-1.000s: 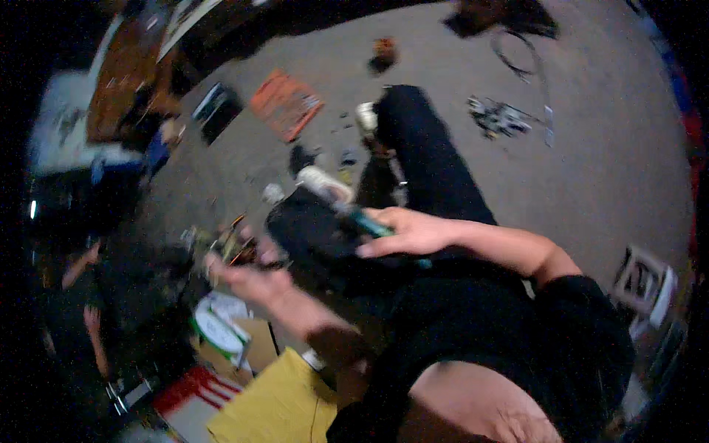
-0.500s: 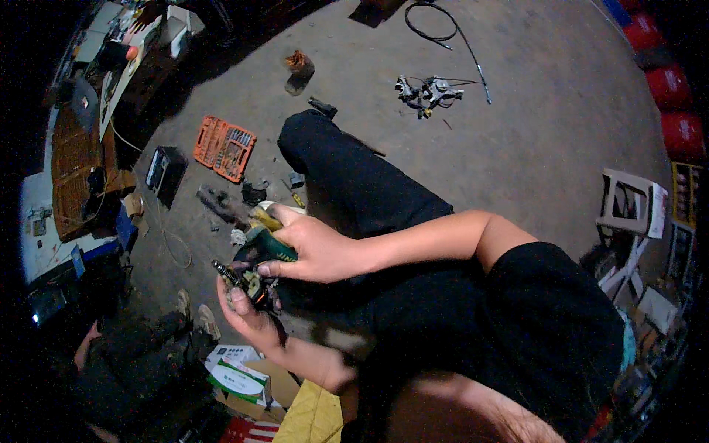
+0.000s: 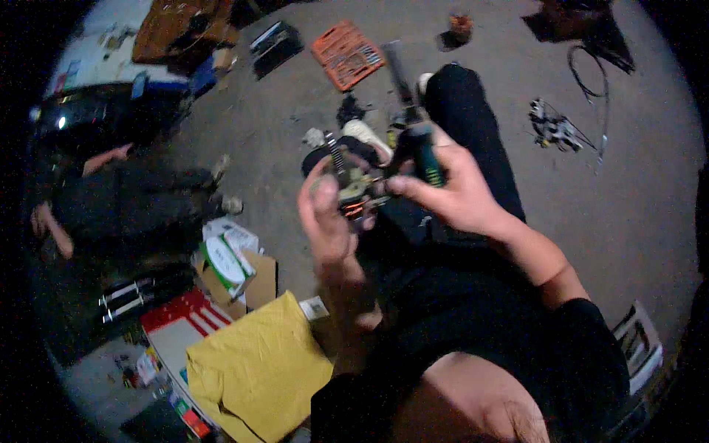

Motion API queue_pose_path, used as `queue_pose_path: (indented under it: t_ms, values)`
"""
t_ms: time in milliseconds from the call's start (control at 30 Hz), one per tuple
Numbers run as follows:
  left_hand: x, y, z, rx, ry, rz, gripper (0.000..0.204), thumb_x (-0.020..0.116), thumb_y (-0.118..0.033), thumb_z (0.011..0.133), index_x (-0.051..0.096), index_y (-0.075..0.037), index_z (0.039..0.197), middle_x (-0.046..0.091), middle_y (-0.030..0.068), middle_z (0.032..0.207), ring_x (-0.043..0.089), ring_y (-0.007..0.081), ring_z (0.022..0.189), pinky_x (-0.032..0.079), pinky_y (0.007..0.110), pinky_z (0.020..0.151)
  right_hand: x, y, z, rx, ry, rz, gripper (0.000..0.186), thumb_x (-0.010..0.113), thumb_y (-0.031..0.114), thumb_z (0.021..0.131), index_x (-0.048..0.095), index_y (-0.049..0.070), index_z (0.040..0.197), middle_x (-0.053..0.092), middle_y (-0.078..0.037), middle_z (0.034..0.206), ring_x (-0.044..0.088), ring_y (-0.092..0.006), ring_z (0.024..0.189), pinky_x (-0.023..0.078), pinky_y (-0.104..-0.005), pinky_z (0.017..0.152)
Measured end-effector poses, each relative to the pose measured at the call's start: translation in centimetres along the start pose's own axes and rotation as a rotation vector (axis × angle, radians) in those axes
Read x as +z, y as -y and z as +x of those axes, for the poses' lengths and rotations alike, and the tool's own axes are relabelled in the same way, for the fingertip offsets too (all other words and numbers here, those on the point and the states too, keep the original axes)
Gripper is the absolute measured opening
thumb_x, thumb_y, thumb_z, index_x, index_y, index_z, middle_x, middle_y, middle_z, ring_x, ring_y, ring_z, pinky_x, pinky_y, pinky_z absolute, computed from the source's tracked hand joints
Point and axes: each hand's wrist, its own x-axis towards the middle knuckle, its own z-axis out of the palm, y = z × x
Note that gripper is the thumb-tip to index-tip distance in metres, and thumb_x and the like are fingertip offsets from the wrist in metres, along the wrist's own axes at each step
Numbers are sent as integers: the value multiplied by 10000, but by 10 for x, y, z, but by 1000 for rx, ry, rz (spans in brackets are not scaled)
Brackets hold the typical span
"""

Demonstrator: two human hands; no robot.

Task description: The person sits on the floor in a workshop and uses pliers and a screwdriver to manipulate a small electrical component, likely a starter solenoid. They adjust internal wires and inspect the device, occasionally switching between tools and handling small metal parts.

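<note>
Near the middle of the head view, my left hand (image 3: pixel 319 214) grips a small metal mechanism (image 3: pixel 355 190) with a coil spring standing up from it and an orange-and-black part low down. Its exact kind is too blurred to tell. Just to the right, my right hand (image 3: pixel 467 184) is wrapped round a dark green handheld tool (image 3: pixel 426 156) with a long dark shaft pointing away from me. My right thumb reaches toward the mechanism; whether it touches is unclear. Both hands are above my lap, with a pale shoe (image 3: pixel 367 140) visible beyond them.
An orange tool case (image 3: pixel 347 55) lies open on the floor ahead, beside a dark box (image 3: pixel 276 48). Cabled metal parts (image 3: pixel 554 127) rest at right. Someone in dark clothes (image 3: pixel 140 188) is at left. Nearer are cartons (image 3: pixel 258 280) and a yellow cloth (image 3: pixel 269 362).
The whole view has turned, so both hands now appear farther right and the yellow cloth shows in full. My hands still hold the same things; the tool's shaft now points straight ahead.
</note>
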Motion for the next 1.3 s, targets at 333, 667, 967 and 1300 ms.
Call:
queue_pose_path:
  t_ms: [333, 667, 967, 1300]
  values:
    - [11, -6, -3, -92, -50, -161, 493, 401, -510, 859, 529, -52, 991, 587, 75, 708, 502, 118, 464, 327, 214, 310, 8, 7, 2, 171, 52, 106, 279, 711, 219, 756, 544, -4, 769, 471, -61, 845, 472, -150, 771, 399, -278, 694]
    - [-11, -1, 7, -465, 336, -746, 542, 327, -516, 899, 537, -19, 947, 524, 74, 616, 293, 67, 287, 240, 195, 275, 15, 7, 7, 229, 20, 148, 293, 706, 235, 775, 549, 1, 853, 488, -21, 795, 474, -101, 721, 407, -246, 665]
    - [-11, 0, 10, -476, 386, -915, 513, 385, -470, 902, 507, 9, 1037, 551, 118, 759, 338, 62, 325, 273, 175, 293, 17, 6, 13, 298, -11, 213, 289, 690, 247, 796, 568, 9, 905, 490, 22, 739, 446, -60, 679, 389, -224, 616]
    - [-7, 0, 0, -172, 117, -353, 414, 549, -302, 808, 499, 17, 1067, 592, 127, 777, 393, 88, 361, 300, 220, 309, 14, 9, 13, 298, 21, 139, 254, 669, 250, 811, 588, 20, 882, 516, 32, 722, 446, -57, 659, 376, -220, 593]
